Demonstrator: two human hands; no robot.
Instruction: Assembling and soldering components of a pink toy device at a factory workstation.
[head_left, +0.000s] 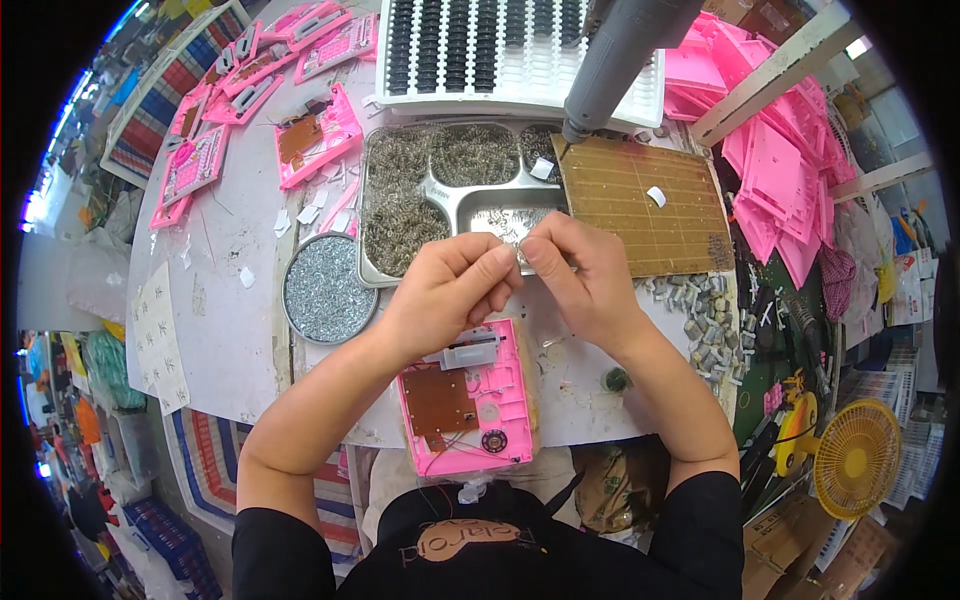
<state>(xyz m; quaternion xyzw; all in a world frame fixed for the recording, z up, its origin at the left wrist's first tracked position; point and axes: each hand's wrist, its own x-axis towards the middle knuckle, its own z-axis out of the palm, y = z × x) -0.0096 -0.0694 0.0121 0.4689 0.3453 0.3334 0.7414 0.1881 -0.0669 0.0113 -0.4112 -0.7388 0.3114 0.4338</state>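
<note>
My left hand [450, 285] and my right hand [583, 280] meet above the near edge of a metal compartment tray [462, 196]. Thumb and forefinger are pinched together on each, and whatever is between them is too small to make out. Several tray compartments hold heaps of small metal springs [395, 225]; tiny bright parts lie in the compartment behind my fingertips. Below my hands, near the table's front edge, lies an open pink plastic housing [510, 385]. Inside it are a brown circuit board [438, 400], a grey piece [470, 352], a round black part [494, 441] and thin wires.
A round dish [291, 318] of small screws stands left of the tray. A grey power screwdriver [620, 75] hangs over a brown board [650, 225]. Behind is a white rack [520, 100] of black parts. Pink housings [195, 165] lie far left, pink panels [775, 170] right, small motors [705, 320] nearer.
</note>
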